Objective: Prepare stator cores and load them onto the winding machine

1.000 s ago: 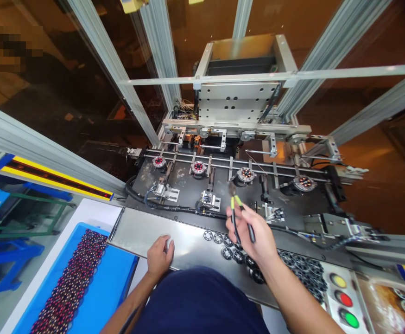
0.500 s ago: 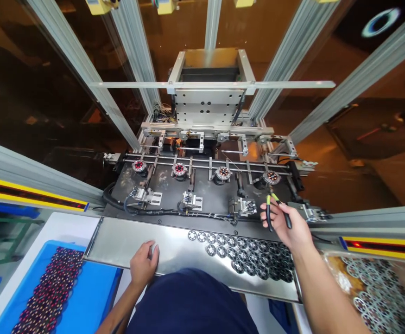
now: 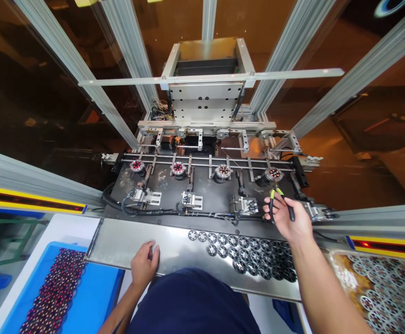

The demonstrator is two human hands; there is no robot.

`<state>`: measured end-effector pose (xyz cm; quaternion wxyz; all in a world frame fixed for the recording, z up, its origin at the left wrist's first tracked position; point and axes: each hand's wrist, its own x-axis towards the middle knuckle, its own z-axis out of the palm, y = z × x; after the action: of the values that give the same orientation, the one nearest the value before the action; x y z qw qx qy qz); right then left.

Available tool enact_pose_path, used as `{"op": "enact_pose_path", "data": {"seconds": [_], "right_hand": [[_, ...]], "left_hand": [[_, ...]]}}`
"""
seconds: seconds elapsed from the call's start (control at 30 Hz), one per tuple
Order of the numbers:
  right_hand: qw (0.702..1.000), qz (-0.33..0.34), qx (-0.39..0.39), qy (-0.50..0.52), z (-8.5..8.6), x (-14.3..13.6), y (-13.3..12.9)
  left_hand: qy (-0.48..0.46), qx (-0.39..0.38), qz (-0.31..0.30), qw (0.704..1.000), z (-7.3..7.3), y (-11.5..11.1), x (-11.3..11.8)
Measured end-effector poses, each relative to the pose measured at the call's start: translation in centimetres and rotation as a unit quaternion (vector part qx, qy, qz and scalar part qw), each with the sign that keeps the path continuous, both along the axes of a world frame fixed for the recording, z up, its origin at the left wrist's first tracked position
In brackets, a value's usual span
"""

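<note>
While the right hand (image 3: pixel 287 218) reaches forward at 2 o'clock, arm extended, its fingers are wrapped around the pliers (image 3: pixel 279 200). Plier tips point at the rightmost stator (image 3: pixel 273 174), just short of it; contact cannot be told. Left hand (image 3: pixel 144 263) rests palm-down at 8 o'clock on the steel counter (image 3: pixel 119 241), fingers loosely together, holding nothing. Four stators sit on the machine's rail. Loose black rings (image 3: pixel 247 254) lie heaped on the counter just below the right hand. One blue tray (image 3: pixel 94 292) at 7 o'clock.
</note>
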<state>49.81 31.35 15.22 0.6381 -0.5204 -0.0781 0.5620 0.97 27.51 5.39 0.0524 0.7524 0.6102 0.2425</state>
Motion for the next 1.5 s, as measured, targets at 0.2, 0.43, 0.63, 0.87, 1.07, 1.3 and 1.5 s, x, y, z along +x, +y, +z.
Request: {"op": "enact_pose_path", "data": {"seconds": [0.2,0.43,0.63,0.87,1.07,1.3,1.5], "right_hand": [[1.0,-0.002,0.01,-0.002,0.6,-0.3,0.7],[0.975,0.199,0.09,-0.042,5.7,-4.9,-6.7],[0.763,0.59,0.052,-0.26,4.3,-17.0,-6.9],[0.607,0.62,0.054,-0.494,-1.0,-29.8,-2.8],[0.496,0.616,0.022,-0.612,-1.7,-31.0,-3.8],[0.407,0.617,0.023,-0.673,-1.5,-30.1,-3.4],[0.397,0.598,0.147,-0.681,3.5,-23.2,-1.0]], "left_hand": [[-0.02,-0.016,0.008,1.0,0.0,0.0,0.0],[-0.072,-0.069,0.04,0.994,-0.2,0.0,0.0],[-0.155,-0.162,0.071,0.972,1.1,0.0,0.5],[-0.282,-0.372,0.047,0.883,2.9,-2.1,2.4],[-0.29,-0.405,0.065,0.865,2.3,-2.6,2.7],[-0.207,-0.332,0.025,0.92,3.8,-1.6,2.0],[-0.095,-0.248,-0.02,0.964,8.1,0.1,-1.1]]}}
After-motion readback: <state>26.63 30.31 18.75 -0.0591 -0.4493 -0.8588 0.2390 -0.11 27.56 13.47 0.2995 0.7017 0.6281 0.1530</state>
